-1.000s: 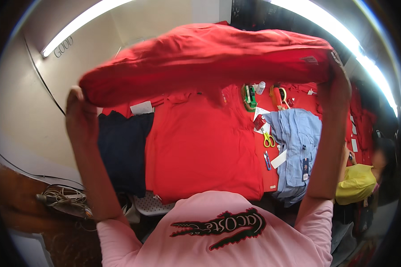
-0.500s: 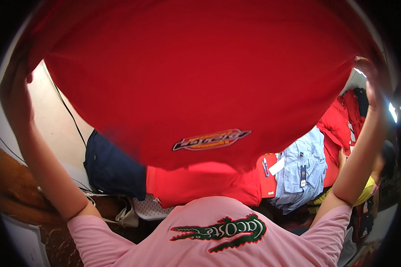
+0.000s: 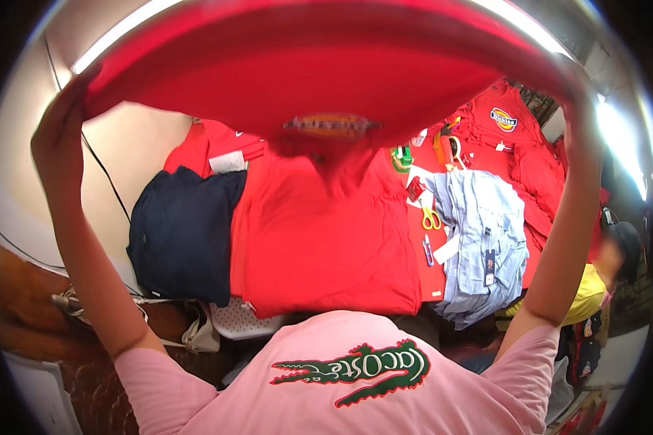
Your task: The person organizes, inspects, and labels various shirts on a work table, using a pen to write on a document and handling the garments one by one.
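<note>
A red T-shirt (image 3: 297, 69) with a printed oval emblem hangs stretched between my raised hands, its lower part blurred by motion. At its left end my left hand (image 3: 59, 119) is closed on the fabric. My right hand (image 3: 577, 90) grips the opposite end, its fingers partly hidden in shadow and cloth. Below, another red garment (image 3: 326, 254) lies spread on the table, and the hanging edge of the held shirt overlaps its far part in view.
Left lies a folded navy garment (image 3: 185, 235); right, a light blue denim garment (image 3: 486, 239) with a tag. Between are yellow-handled scissors (image 3: 431, 217), blue thread snips (image 3: 428, 250) and a green tape dispenser (image 3: 401, 158). Red shirts (image 3: 508, 119) pile far right, near a person in yellow (image 3: 588, 293).
The held red T-shirt has swung up and away, its emblem now higher. More of the table, the navy garment and the tools shows beneath it. Both hands keep hold.
</note>
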Demonstrator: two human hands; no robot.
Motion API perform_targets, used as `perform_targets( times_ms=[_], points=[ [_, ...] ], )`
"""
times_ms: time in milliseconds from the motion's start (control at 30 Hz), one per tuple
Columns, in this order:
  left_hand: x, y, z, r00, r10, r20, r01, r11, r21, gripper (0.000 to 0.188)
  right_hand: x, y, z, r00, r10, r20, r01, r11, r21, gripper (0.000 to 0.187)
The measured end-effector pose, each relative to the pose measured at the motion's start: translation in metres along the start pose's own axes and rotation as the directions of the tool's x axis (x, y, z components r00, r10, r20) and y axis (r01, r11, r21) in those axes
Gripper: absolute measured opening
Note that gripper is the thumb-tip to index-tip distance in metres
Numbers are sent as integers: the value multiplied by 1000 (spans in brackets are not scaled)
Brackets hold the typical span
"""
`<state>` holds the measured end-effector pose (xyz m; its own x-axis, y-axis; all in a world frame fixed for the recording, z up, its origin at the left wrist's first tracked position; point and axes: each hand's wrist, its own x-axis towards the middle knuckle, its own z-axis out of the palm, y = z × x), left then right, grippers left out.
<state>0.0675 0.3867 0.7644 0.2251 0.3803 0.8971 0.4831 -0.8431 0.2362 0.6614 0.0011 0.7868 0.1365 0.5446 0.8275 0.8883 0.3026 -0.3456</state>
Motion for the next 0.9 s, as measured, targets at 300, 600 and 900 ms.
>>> perform_targets(
  times_ms=[300, 600, 900],
  points=[
    [-337, 49, 8, 828, -357, 432, 544, 698, -466, 26, -309, -35, 96, 652, 676, 343, -752, 634, 180, 51],
    [-611, 57, -12, 319, -794, 517, 946, 237, -219, 33, -552, -81, 146, 247, 801, 546, -913, 381, -146, 65],
    [-696, 77, -65, 28, -870, 492, 991, -42, -130, 25, -614, -108, 137, 171, 732, 660, -923, 352, -152, 60]
  ],
)
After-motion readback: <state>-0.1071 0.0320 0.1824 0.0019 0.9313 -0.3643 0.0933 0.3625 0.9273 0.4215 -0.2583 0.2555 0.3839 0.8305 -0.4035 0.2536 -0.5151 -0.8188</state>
